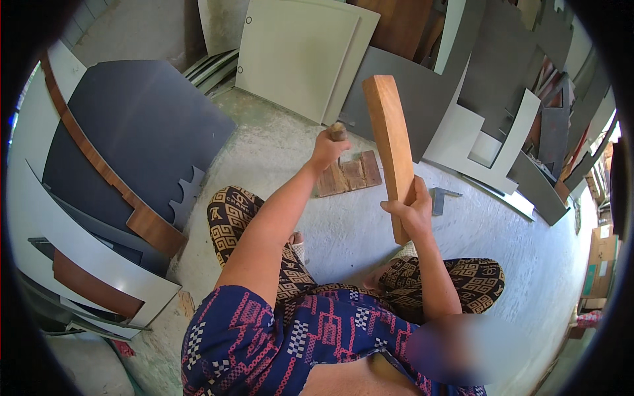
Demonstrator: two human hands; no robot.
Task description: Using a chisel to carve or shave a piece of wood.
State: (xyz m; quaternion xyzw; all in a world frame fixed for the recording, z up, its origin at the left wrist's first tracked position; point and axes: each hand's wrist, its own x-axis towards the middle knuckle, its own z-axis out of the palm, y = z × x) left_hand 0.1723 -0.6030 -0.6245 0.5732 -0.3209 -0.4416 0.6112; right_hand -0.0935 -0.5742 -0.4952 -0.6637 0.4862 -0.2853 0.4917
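My left hand (327, 149) is closed around a tool with a round, worn wooden handle (338, 131). The handle's end sticks up out of the fist, and the lower part of the tool is mostly hidden, so its kind is unclear. Below it on the floor lies a scarred, dark wooden board (356, 173) with grooves in it. My right hand (414, 210) grips a long, slightly curved piece of wood (388, 132) near its lower end, thumb across the face. That piece stands tilted, its far end raised. Beside the right hand lies a grey try square (438, 199).
Large grey sheet panels (139, 119) lean at the left, with a curved brown strip (92, 158) over them. A cream panel (297, 56) stands at the back. Cut offcuts (489, 142) are stacked at the right. My crossed legs (238, 218) frame the concrete floor (343, 231).
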